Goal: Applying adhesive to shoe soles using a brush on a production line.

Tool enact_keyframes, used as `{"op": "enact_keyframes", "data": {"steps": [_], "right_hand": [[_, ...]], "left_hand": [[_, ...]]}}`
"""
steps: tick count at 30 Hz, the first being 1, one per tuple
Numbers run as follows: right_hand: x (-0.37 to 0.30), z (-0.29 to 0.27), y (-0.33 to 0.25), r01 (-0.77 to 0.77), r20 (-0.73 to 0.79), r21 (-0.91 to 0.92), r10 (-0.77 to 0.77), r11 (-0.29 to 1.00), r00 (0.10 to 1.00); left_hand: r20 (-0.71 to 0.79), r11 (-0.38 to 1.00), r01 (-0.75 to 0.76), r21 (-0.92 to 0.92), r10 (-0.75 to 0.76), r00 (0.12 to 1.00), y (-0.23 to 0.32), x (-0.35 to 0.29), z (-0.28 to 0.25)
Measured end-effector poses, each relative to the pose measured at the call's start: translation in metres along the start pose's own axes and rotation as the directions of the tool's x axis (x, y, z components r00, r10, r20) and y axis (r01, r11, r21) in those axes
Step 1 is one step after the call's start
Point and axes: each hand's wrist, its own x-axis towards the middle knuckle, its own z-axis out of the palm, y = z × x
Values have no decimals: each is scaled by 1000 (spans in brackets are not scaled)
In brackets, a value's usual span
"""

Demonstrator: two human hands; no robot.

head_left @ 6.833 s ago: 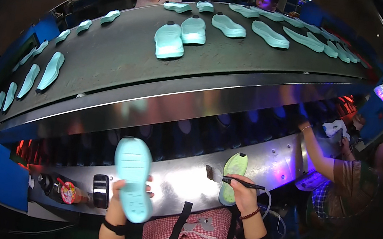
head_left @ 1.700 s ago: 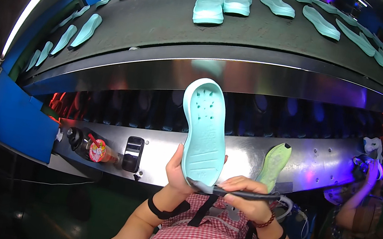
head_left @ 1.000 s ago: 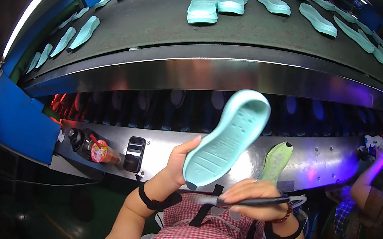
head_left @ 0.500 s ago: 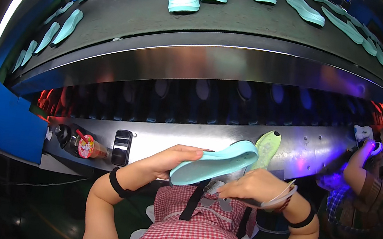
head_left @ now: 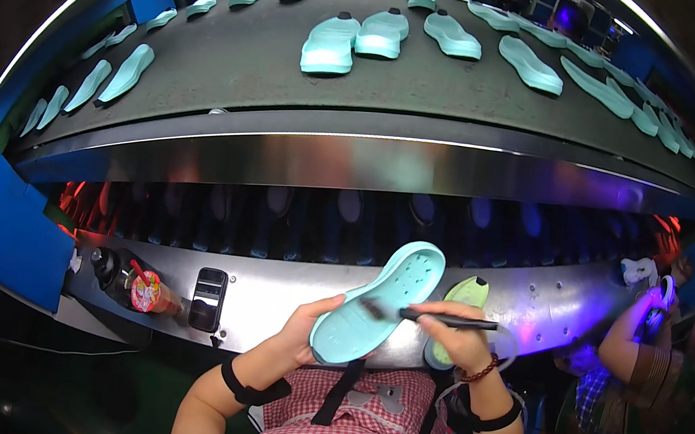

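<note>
While my left hand (head_left: 303, 335) grasps the mint sole (head_left: 377, 314), now tilted flat at lower centre, my right hand (head_left: 458, 336) pinches a dark brush (head_left: 431, 318), apparently touching it.

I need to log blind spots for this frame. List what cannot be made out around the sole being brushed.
Head view only:
- Brush tip: motion-blurred against the teal sole.
- Sole's heel end and far face: covered by the left hand.
- Yellow-green sole behind: lower part hidden by the right hand.
- Small bottles on the metal shelf: too small and dim to identify.
</note>
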Motion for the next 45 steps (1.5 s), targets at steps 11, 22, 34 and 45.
{"op": "enact_keyframes", "data": {"steps": [11, 22, 34, 45], "right_hand": [[-44, 7, -8, 51, -102, 456, -5, 889, 995], [-48, 9, 27, -21, -208, 671, 216, 741, 954], [-64, -8, 65, 5, -392, 671, 349, 742, 852], [-72, -5, 70, -87, -306, 741, 450, 666, 839]], "left_hand": [[161, 812, -456, 365, 427, 890, 35, -36, 18], [-25, 294, -914, -281, 949, 314, 213, -57, 68], [-148, 206, 341, 917, 971, -188, 7, -132, -161], [-146, 288, 737, 611, 957, -252, 91, -217, -219]]}}
